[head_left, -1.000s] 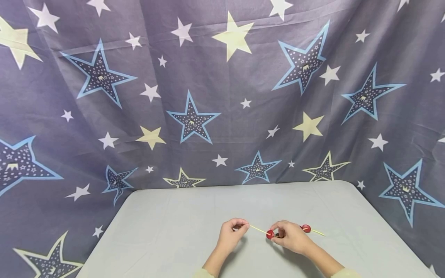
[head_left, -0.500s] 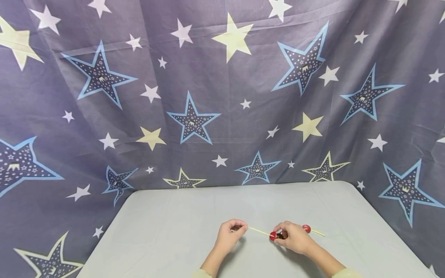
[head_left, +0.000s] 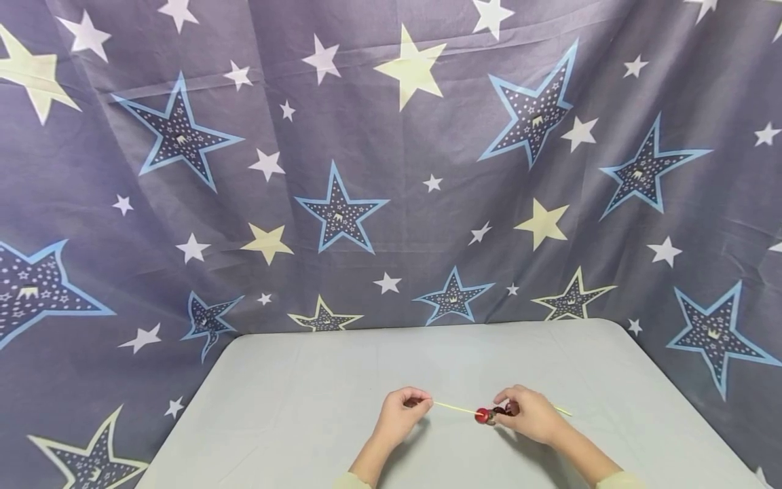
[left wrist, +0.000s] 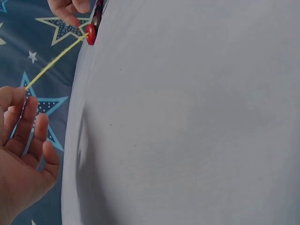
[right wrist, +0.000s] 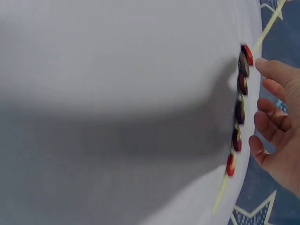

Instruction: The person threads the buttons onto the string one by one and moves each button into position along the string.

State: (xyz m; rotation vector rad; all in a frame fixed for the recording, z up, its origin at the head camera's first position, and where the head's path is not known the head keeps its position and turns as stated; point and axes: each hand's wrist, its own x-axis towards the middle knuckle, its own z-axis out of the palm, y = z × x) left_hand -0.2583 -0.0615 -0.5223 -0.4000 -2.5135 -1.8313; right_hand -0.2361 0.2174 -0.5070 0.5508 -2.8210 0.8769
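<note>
A yellow string runs taut from the left hand, which pinches its end between thumb and index finger. Several round, flat buttons are threaded on it in a row. At the near end of that row is a red button, followed by a brownish button. Dark red buttons continue down to another red one. Beside the row is the right hand, its fingers loosely bent and apart, holding nothing visible. In the head view this hand hides part of the row.
A light grey cloth covers the table. Behind and beside it hangs a dark curtain patterned with stars. The loose tail of the string lies on the cloth past the last button.
The red button at the near end has slid right, away from the left hand. My right hand let go of it and moved right along the row. The left hand shifted slightly left, still pinching the string.
</note>
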